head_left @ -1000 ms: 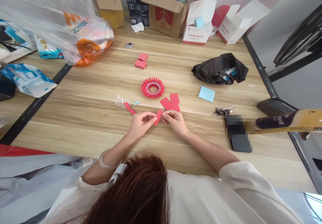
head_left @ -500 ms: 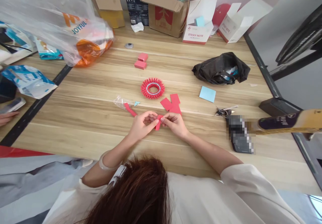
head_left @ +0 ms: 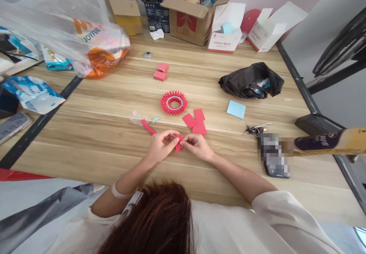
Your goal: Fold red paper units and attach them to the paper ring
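Closest to me I see dark hair (head_left: pixel 151 216) and a pale sleeve (head_left: pixel 274 208). A pale bracelet (head_left: pixel 121 191) sits around the left arm. Past that, I see both hands over the bench (head_left: pixel 114 143). The left hand (head_left: pixel 160 148) pinches a small red paper (head_left: pixel 178 147) with its thumb and fingers nearly closed. The right hand (head_left: pixel 197 146) is nearly closed too, and its thumb and finger nip the right side of the same paper. I cannot tell just how the paper is bent, because fingers hide some of it.

Just past the hands, three flat red papers (head_left: pixel 196 123) lie touching each other. A red strip (head_left: pixel 148 126) lies near the left hand, next to a clear wrapper (head_left: pixel 137 117) and a little blue piece (head_left: pixel 155 120). Farther off, a spiky red ring (head_left: pixel 174 111) lies flat, and a blue paper pad (head_left: pixel 236 109) sits well to its right. Beyond the ring are two red paper blocks (head_left: pixel 159 75), close together. At the back stands an open brown box (head_left: pixel 187 27).
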The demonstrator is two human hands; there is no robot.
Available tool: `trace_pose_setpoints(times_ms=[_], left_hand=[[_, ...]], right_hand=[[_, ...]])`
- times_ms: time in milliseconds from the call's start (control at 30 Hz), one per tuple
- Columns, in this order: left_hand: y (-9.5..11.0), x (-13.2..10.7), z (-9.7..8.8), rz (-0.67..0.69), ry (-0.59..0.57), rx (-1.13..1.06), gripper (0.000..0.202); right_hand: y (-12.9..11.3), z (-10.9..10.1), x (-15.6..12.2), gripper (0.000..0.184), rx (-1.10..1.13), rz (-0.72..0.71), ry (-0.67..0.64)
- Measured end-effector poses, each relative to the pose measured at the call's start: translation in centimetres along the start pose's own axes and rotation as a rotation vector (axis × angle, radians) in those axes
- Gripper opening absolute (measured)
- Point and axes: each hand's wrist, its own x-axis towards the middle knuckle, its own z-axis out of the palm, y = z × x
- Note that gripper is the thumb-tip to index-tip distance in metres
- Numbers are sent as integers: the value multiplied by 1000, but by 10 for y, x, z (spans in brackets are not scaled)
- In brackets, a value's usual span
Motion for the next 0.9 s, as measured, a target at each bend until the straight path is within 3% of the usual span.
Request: trace_pose_setpoints(times_ms=[167, 400, 900], left_hand=[[5, 2, -4, 68, -126, 168, 17], [5, 3, -4, 87, 13, 95, 18], [-5, 2, -4, 62, 73, 44, 18]], right_hand=[[1, 1, -2, 27, -69, -9, -26], [1, -1, -2, 28, -72, -17, -68], [3, -2, -1, 25, -62, -17, -38]])
